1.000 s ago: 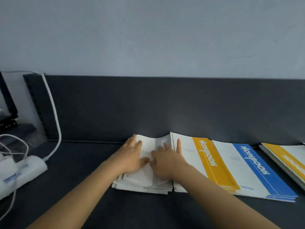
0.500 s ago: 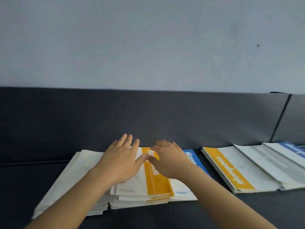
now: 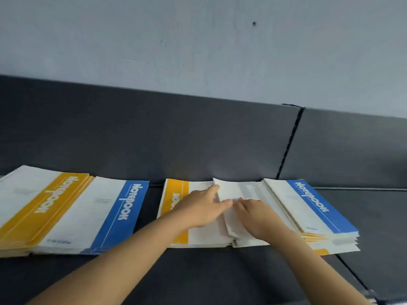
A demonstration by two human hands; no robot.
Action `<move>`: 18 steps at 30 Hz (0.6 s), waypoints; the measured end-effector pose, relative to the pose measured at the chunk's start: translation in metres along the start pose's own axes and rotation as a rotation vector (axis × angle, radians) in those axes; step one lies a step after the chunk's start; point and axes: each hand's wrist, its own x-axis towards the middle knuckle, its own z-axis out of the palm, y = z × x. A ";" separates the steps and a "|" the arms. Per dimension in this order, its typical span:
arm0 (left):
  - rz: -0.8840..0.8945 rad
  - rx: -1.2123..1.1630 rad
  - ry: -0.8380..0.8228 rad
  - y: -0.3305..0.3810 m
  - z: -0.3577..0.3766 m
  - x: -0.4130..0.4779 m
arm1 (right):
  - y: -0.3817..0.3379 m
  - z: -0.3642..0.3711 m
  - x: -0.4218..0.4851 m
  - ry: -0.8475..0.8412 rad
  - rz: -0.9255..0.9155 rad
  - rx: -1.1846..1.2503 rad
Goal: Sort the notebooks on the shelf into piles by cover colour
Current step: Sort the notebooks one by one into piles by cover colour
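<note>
My left hand (image 3: 199, 209) and right hand (image 3: 258, 216) are bare, and both my forearms (image 3: 132, 258) are uncovered as far back as I can see.

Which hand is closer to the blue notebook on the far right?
Right: the right hand lies just left of the blue notebook; the left hand sits farther left.

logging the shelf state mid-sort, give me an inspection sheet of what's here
surface: dark shelf, notebooks along its back
job's things: yellow pile and blue pile overlap at left; yellow notebook, grey notebook and blue-topped stack at right, yellow edges beneath the blue
clutter: nothing seen
hands: left hand flat on the yellow notebook, thumb at the grey notebook; right hand, fingers bent, on the grey notebook
cables: nothing seen
surroundings: grey wall, dark back panel with a seam
</note>
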 end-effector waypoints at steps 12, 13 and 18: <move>-0.124 -0.765 0.326 0.023 0.012 0.012 | 0.027 -0.002 0.000 0.233 -0.153 0.427; -0.126 -0.815 0.344 0.020 0.005 0.010 | 0.026 -0.004 0.000 0.247 -0.128 0.455; -0.130 -0.795 0.341 -0.003 -0.039 -0.019 | -0.012 -0.008 0.002 0.275 -0.159 0.594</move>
